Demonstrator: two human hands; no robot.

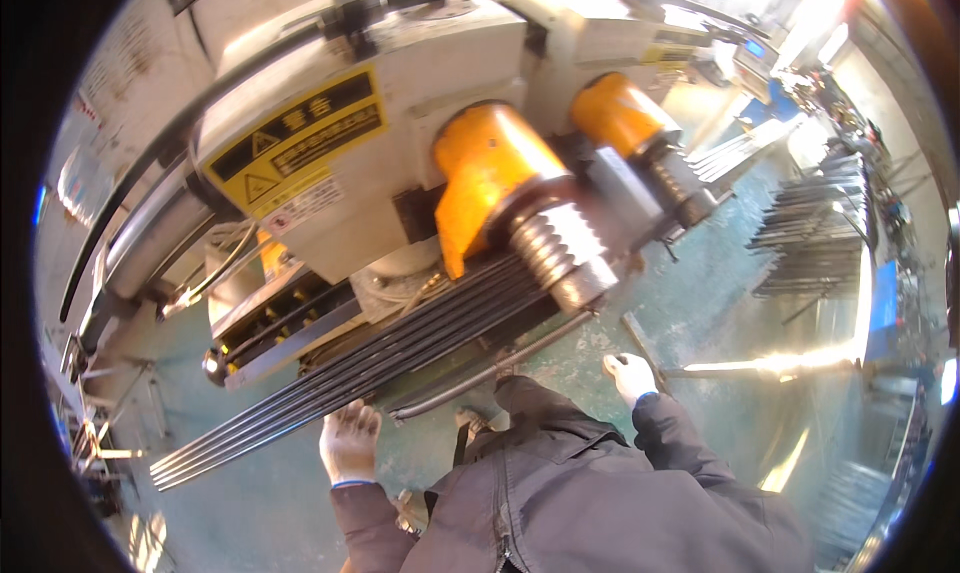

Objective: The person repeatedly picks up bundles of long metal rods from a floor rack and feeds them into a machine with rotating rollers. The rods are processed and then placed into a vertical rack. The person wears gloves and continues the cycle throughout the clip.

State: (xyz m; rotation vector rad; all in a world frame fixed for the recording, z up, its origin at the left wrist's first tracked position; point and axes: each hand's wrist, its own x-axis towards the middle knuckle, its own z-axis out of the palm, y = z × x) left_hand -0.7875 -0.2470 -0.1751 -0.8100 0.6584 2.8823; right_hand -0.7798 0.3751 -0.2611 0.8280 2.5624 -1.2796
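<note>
Several long dark metal rods [370, 358] lie side by side, slanting from the machine out to the lower left. My left hand [350, 443], in a white glove, is at the near edge of these rods. Its fingers are bent together, and their tips are hidden, so whether they grip a rod cannot be made out. To the right, my white-gloved right hand [630, 377] hangs above the floor, apart from the rods. Its fingers are curled in, with nothing visible in them. Closest to it is a ribbed metal cylinder [565, 253] under an orange guard [495, 168].
A large pale machine [330, 163] with a yellow warning label [295, 143] fills the far side. A second orange guard [620, 113] stands farther right. A curved bar [490, 371] runs in front of my body. Many rods [815, 228] are stacked on the right.
</note>
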